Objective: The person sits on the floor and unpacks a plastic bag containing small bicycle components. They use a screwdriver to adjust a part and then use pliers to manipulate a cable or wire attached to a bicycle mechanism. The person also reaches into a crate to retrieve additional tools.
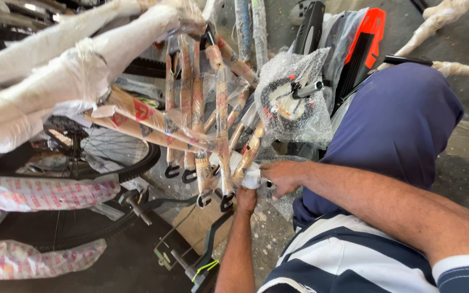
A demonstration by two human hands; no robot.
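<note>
Both hands are working at the lower ends of wrapped bicycle frames.

The paper-wrapped frame tubes (221, 135) are leaning bundled at centre, their dropout ends pointing down. The right hand (282, 176) is closing its fingers around white wrapping (252, 178) at one tube's end; the left hand (246, 199) is pressing up beneath it, its fingers hidden. A bubble-wrapped chainring (291, 100) is sitting just above, and a spoked wheel (104, 149) is lying to the left.

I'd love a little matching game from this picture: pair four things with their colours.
Things:
1 tyre
2 knee
3 plastic part
4 shirt

Colours:
A orange
B navy with white stripes
C black
D blue

Pairs: 1-C, 2-D, 3-A, 4-B
</note>
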